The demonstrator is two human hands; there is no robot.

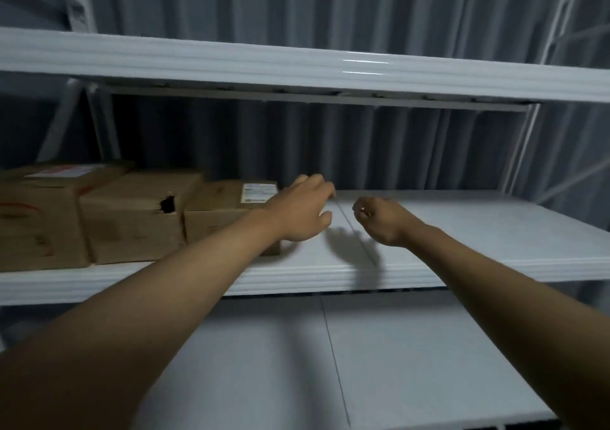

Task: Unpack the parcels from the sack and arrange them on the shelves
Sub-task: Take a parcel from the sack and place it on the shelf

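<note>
Item: white metal shelving, three levels in view, grey curtain behind

Middle shelf [462, 231]: three brown cardboard parcels in a row at its left end, side by side and touching or nearly so. Left parcel [36, 218], label on top; centre parcel [132, 218], a torn hole in its front face; right parcel [224, 212], white label on its top. The stretch of this shelf right of the row carries nothing.

Upper shelf [297, 63] and lower shelf [412, 357]: no parcels visible on either.

Left hand [303, 213]: over the middle shelf, just beside the right parcel's right end; fingers loosely bent, nothing held. Whether it touches the box cannot be told.

Right hand [383, 220]: a little to the right, above the bare shelf, fingers curled inward, a ring showing, nothing held.

Sack: not in view.

Step in hand, as judged: placing of the third parcel looks complete, both hands free of it.

Next move calls for: going back to the sack for another parcel and setting it on the free shelf to the right of the row, flush with the labelled box
</note>
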